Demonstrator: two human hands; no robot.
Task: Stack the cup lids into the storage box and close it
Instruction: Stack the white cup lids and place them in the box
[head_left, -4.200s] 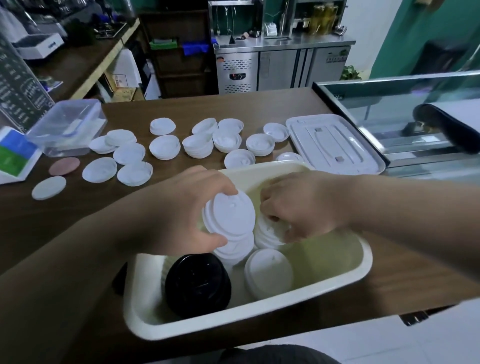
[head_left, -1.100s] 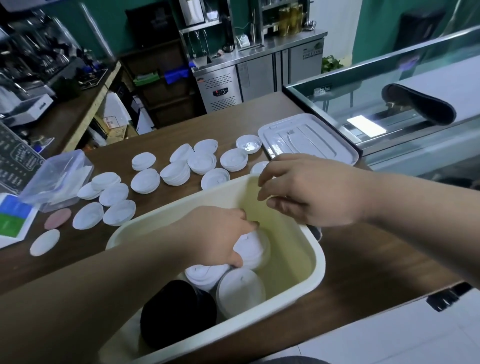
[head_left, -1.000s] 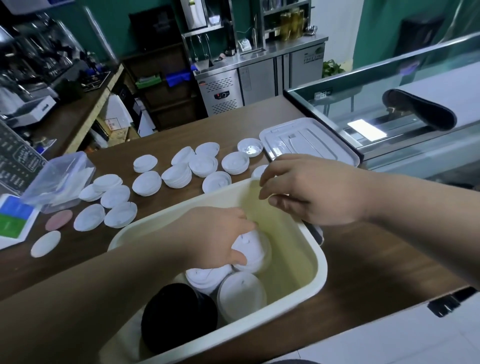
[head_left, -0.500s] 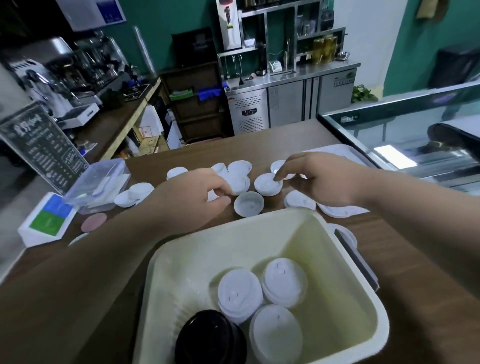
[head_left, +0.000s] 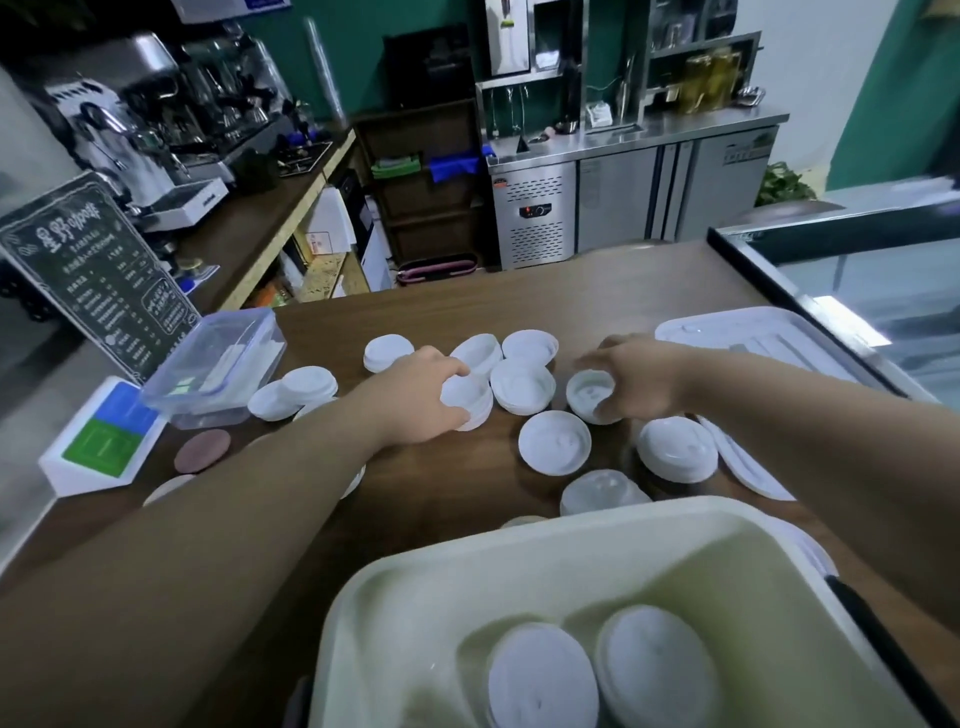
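- The table (head_left: 597, 291) is the biggest thing before you, and your view of it has changed: a second ago you looked down into the storage box; now your head is up and the loose lids fill the middle.
- The storage box (head_left: 467, 571), cream and open, sits nearest you. It holds at least two white lid stacks (head_left: 602, 670) side by side at its bottom; anything else in it is cut off by the frame's lower edge.
- The box lid (head_left: 769, 338), pale and ribbed, lies flat on the table at your right, apart from the box, so closing is some way off.
- A clear container (head_left: 218, 364) with its lid on stands at your left, with something pale inside that I cannot make out.
- Your left hand (head_left: 415, 400) has left the box, where it was pressing a stack down a second ago, and its fingers are now curled around a short pile of white lids (head_left: 467, 400) on the table.
- Your right hand (head_left: 639, 384) has also reached out; its fingers pinch the rim of an upturned lid (head_left: 587, 395).
- I judge you have begun the next round of gathering.
- The other cup lids (head_left: 524, 384) lie scattered, singly and in low piles, between the hands and the box: much is left to do.
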